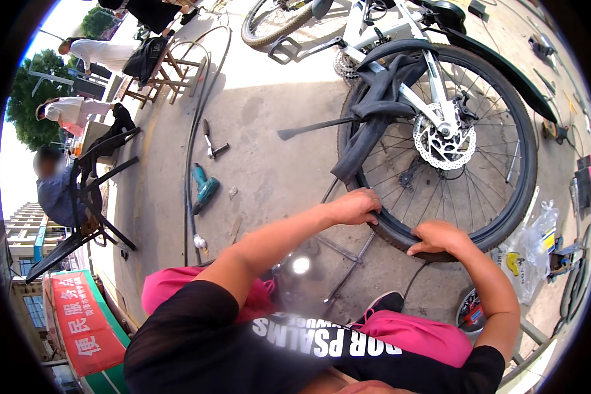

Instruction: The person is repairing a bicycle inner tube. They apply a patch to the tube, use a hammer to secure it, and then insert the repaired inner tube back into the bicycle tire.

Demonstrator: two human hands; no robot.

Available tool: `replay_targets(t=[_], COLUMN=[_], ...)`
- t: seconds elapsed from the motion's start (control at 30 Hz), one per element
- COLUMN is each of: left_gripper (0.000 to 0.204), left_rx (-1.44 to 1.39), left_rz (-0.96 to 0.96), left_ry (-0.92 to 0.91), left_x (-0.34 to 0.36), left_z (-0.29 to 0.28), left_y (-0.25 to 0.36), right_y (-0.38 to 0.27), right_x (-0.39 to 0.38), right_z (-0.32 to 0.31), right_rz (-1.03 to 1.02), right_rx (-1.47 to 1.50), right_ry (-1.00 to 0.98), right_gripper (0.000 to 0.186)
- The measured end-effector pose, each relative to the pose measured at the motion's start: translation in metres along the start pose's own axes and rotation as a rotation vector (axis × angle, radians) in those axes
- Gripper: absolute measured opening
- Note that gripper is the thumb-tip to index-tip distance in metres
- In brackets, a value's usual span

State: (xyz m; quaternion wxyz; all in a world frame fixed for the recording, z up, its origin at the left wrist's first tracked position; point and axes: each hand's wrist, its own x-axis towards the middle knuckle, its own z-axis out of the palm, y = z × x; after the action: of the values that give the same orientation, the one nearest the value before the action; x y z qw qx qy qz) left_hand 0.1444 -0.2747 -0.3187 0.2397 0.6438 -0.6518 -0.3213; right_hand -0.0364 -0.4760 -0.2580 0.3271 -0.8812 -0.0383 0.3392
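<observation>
A white bicycle (414, 98) lies on the concrete with its wheel, spokes and silver disc brake rotor (465, 155) facing me. My left hand (356, 206) curls its fingers over the black bicycle tyre (395, 231) at the near left of the rim. A little to the right, my right hand (438, 237) grips the same tyre with thumb and fingers. Between the hands a short stretch of tyre shows; what lies under the fingertips is hidden. A flat black inner tube (358, 148) hangs bunched over the frame and the wheel's left side.
To the left lie a teal power drill (205, 188), a hammer-like tool (215, 150) and a long hose (193, 138). At right are a clear plastic bag (530, 253) and a tub (469, 311) of small items. People sit at far left, one on a folding chair (105, 190).
</observation>
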Motion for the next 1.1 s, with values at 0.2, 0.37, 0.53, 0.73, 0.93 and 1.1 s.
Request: replay_targets(t=[0.2, 0.37, 0.53, 0.73, 0.93, 1.1], left_gripper=[0.041, 0.046, 0.034, 0.029, 0.024, 0.026], left_rx=[0.193, 0.338, 0.208, 0.122, 0.070, 0.021], left_rz=[0.129, 0.127, 0.114, 0.093, 0.075, 0.085], left_ry=[0.005, 0.021, -0.015, 0.162, 0.214, 0.159], left_x=[0.004, -0.004, -0.001, -0.008, -0.012, -0.010], left_z=[-0.014, -0.033, -0.019, -0.005, -0.007, -0.006], left_y=[-0.002, -0.034, -0.015, 0.005, 0.005, 0.004], right_y=[-0.008, 0.016, 0.015, -0.009, -0.003, 0.010], right_x=[0.042, 0.018, 0.021, 0.089, 0.106, 0.087], right_z=[0.036, 0.008, -0.007, 0.028, 0.035, 0.027], right_rz=[0.046, 0.036, -0.020, -0.166, -0.232, -0.213], right_rx=[0.278, 0.150, 0.265, 0.460, 0.706, 0.721], right_ry=[0.192, -0.187, -0.191, -0.085, -0.066, -0.311], right_gripper=[0.034, 0.033, 0.045, 0.082, 0.088, 0.071])
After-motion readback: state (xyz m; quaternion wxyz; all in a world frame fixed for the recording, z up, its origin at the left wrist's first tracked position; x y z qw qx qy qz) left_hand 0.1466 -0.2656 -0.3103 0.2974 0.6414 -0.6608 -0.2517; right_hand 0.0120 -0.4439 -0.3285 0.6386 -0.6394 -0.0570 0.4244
